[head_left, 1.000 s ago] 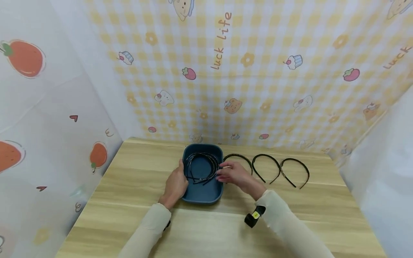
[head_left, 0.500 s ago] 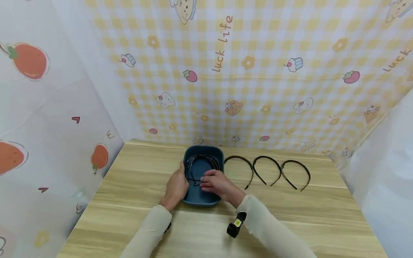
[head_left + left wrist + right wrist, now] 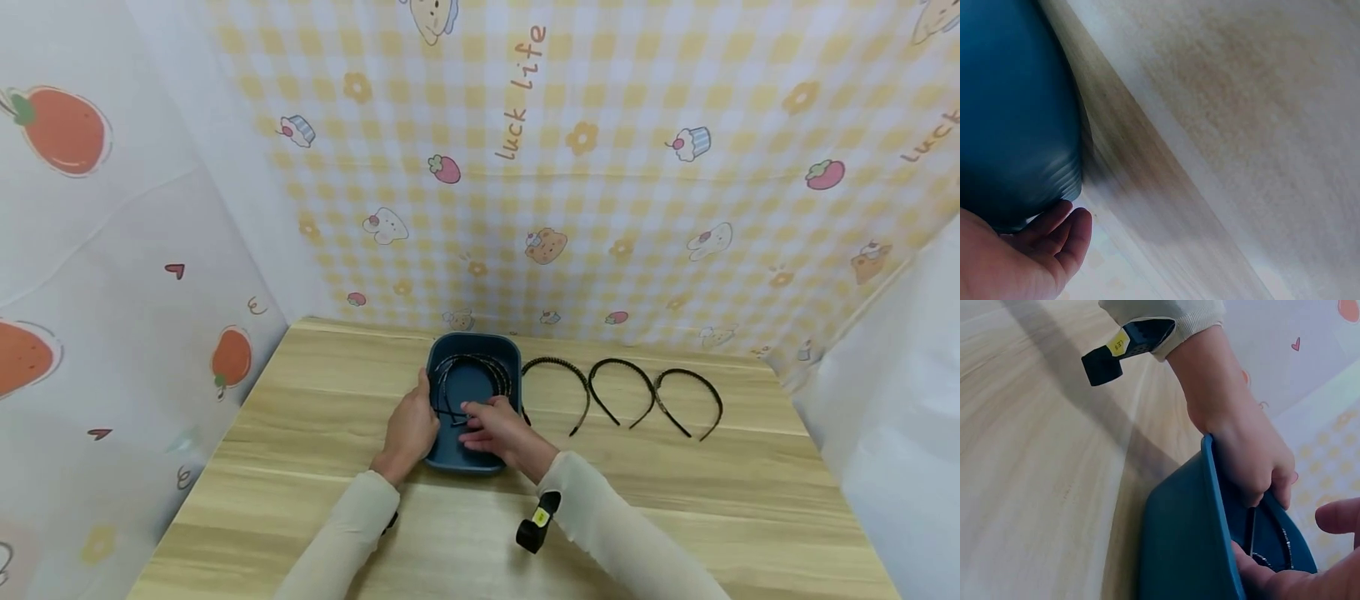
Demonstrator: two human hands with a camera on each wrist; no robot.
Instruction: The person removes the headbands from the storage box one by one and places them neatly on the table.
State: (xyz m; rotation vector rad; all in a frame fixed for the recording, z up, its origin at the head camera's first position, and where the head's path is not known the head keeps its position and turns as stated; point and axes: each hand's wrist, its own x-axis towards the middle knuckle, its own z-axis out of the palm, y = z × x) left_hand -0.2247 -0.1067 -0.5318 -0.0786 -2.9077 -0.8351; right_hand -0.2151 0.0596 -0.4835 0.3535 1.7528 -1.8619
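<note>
A yellow-and-white checked cloth (image 3: 637,208) printed with cupcakes, strawberries, bears and the words "luck life" hangs behind a pale wood-grain table (image 3: 675,500), and a white cloth (image 3: 127,258) with big red fruit covers the left side. Near the table's back edge sits a dark blue bin (image 3: 457,456), upright, with several thin black headbands (image 3: 500,375) nested in it like loops, their ends pointing toward the person. Both forearms, in cream sleeves (image 3: 345,517), come in from the lower edge and angle inward to the bin. The left hand (image 3: 409,427) grips the bin's left wall: its thumb lies over the rim on the inside and its fingers run along the outside, which the left wrist view shows as bent fingers beside the blue wall. The right hand (image 3: 497,431) reaches across the bin's right rim, wrist turned so that the back of the hand faces up and the fingers point left over the inside. Its thumb and fingers are loosely parted, with a gap between them, and grasp nothing; whether a fingertip touches a headband cannot be told. A black device (image 3: 534,525) with a yellow label juts from beneath the right wrist. On the table, right of the bin, three more dark headbands lie in a row: the first (image 3: 552,360) just beside the bin, the second (image 3: 619,361) in the middle and the third (image 3: 682,372) farthest right.
</note>
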